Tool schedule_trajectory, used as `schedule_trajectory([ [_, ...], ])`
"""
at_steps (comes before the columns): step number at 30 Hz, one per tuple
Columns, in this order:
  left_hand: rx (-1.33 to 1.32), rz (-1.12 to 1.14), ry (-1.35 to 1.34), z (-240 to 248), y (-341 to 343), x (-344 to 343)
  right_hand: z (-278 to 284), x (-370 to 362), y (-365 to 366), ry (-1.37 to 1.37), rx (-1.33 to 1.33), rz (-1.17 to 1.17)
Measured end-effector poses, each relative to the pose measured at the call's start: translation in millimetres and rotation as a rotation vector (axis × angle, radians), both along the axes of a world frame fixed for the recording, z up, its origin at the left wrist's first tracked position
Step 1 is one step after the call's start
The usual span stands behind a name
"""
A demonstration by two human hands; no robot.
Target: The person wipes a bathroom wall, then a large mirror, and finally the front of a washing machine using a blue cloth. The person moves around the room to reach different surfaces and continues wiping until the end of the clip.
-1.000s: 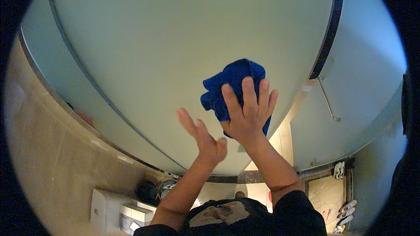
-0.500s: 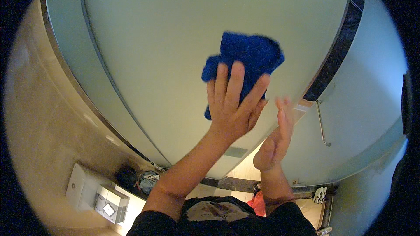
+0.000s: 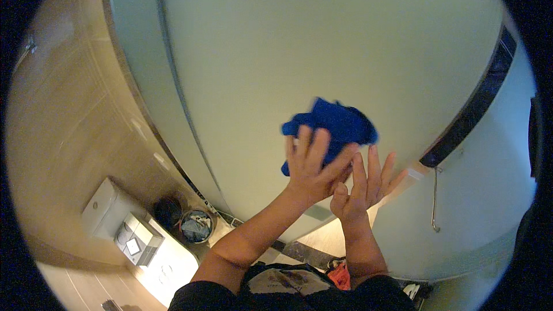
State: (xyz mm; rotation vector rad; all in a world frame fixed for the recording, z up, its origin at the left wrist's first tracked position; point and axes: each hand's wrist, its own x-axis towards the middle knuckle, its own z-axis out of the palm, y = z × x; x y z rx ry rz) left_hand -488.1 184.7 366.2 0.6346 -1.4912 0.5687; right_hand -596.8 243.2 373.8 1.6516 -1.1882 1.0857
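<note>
A bunched blue cloth (image 3: 337, 124) lies against a large frosted glass panel (image 3: 276, 52). My left hand (image 3: 311, 167) is on the cloth with fingers spread, pressing it to the glass; part of its thumb is hidden. Close on its right, my right hand (image 3: 366, 187) is raised with fingers apart and holds nothing. Its fingertips come near the cloth's lower right edge; whether they touch the glass I cannot tell.
At the left stand a white toilet tank (image 3: 109, 204), a patterned box (image 3: 138, 242) and a round bin (image 3: 197, 226) with crumpled contents. A metal handle (image 3: 435, 201) is on the glass at the right. Something orange-red (image 3: 340, 276) lies low behind my right forearm.
My left hand and the cloth have come lower on the glass. My right hand has turned, spread its fingers and drawn close to the left. The whole view has shifted.
</note>
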Motion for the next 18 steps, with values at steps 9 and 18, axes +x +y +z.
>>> schedule_trajectory([
  [9,0.046,-0.026,0.241,59.9,-27.8,55.1,-5.9,20.2,-0.2,0.055,0.081,-0.021],
  [18,-0.027,0.041,-0.103,-12.7,-41.7,88.4,-19.4,61.6,-25.4,0.015,0.051,0.11],
])
